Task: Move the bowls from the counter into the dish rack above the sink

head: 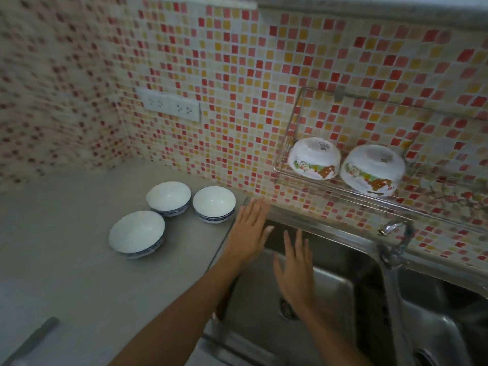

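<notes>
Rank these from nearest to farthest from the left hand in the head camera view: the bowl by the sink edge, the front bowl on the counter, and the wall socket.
From the left hand:
1. Bowl by the sink edge, just left of the fingertips.
2. Front bowl, farther left on the counter.
3. Wall socket, up on the tiled wall.

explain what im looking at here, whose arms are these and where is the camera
This is one wide-angle picture from a camera worn on a person's head, looking down at their own bare arms. The left hand and right hand are both open and empty, above the steel sink. On the grey counter stand three upright white bowls with blue-patterned bases. On the tiled wall hangs a wire dish rack holding two upside-down white bowls with colourful pictures.
</notes>
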A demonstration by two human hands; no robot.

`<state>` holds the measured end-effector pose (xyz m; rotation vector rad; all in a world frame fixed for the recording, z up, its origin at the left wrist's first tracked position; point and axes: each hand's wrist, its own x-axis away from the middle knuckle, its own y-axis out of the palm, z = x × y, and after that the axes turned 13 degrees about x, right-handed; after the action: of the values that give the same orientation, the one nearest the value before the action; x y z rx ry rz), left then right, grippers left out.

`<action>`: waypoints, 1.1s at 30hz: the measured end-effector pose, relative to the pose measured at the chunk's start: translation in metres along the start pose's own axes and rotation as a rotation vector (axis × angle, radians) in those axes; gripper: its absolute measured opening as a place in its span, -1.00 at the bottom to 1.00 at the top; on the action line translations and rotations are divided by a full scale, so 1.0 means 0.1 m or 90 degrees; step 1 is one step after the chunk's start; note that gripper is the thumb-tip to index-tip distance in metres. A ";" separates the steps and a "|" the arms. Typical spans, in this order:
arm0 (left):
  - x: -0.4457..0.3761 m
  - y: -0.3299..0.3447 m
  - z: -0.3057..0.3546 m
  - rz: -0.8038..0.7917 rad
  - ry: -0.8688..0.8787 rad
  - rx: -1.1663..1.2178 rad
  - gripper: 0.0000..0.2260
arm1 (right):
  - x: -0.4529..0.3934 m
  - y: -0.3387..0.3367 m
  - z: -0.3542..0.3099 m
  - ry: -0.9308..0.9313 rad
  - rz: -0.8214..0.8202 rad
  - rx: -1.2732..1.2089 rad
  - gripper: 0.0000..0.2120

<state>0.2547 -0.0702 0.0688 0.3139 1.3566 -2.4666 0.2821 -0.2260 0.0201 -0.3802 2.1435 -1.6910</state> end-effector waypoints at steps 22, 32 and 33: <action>1.41 -1.50 -2.96 0.151 -0.682 0.375 -0.44 | -0.46 1.02 -3.23 0.107 -0.297 -0.336 -0.38; 1.40 -1.37 -2.86 0.162 -0.732 0.637 -0.41 | -0.36 1.01 -3.20 0.238 -0.305 -0.465 -0.56; 1.38 -1.36 -2.78 0.157 -0.736 0.647 -0.46 | -0.33 0.97 -3.12 0.242 -0.297 -0.460 -0.57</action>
<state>0.0884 0.2117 -0.0182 -0.6257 -0.3795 -2.1958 0.1715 0.0821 -0.0071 -0.8658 3.1193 -1.1817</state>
